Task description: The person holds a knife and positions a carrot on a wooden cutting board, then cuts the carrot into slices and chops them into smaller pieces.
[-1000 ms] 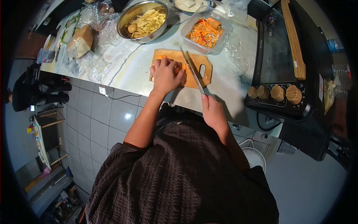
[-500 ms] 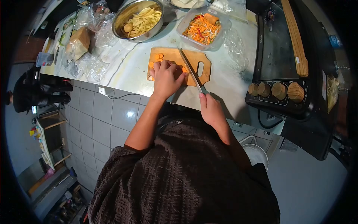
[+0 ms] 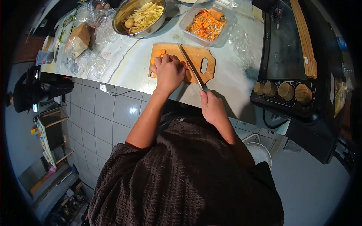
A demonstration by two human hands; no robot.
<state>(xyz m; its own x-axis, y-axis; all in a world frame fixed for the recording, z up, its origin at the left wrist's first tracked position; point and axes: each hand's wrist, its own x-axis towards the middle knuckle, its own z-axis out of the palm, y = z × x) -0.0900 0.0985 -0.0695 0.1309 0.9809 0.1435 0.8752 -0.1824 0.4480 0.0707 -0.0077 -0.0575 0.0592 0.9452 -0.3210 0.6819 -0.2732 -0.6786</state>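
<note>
A wooden cutting board lies near the counter's front edge. My left hand is closed over a carrot, its fingers curled and mostly hiding it. Orange carrot slices lie on the board by my left fingers. My right hand grips the handle of a knife, whose blade slants across the board just right of the carrot. Behind the board stands a clear plastic container of shredded carrot and other vegetables, with a larger carrot piece on top.
A steel bowl of cut potato sticks stands at the back. Plastic bags and a wrapped brown block are at the left. A black oven with wooden knobs is at the right. A person in dark clothes is at far left.
The view has shifted slightly, with the oven a little further right. My left hand stays over the carrot and the knife stays beside it, with only small movements.
</note>
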